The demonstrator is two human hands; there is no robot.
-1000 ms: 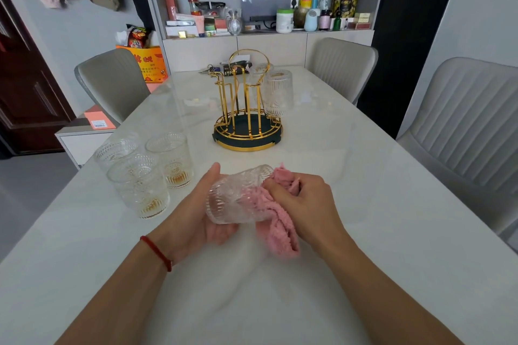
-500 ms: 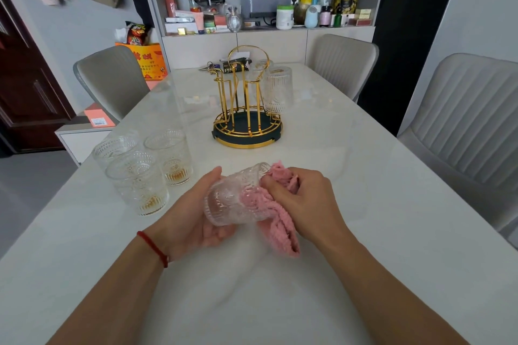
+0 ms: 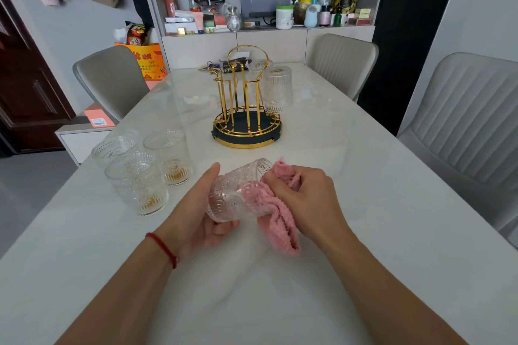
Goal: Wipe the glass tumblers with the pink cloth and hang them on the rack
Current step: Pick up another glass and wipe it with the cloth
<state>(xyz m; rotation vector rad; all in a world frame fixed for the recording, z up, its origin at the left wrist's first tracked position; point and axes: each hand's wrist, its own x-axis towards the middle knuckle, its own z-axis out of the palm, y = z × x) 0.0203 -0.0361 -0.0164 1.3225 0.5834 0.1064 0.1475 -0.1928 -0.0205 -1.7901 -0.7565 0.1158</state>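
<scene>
Little writing can be read from here; the black packet (image 3: 235,64) at the far end of the desk (image 3: 392,218) shows pale letters, "PIN" perhaps; the orange bag (image 3: 148,60) past the far left corner carries red characters too blurred to make out. The left hand (image 3: 200,213) cradles a ribbed glass tumbler (image 3: 235,193) on its side above the desk's near middle, fingers curled beneath it and thumb raised; the right hand (image 3: 304,199) grips the pink cloth (image 3: 277,218), pushed into the tumbler's mouth. Three tumblers (image 3: 140,168) stand upright near the left edge; the gold rack (image 3: 246,109) stands mid-desk beyond the hands, one tumbler (image 3: 277,89) hung upside down on its right; grey chairs (image 3: 462,126) flank the desk.
</scene>
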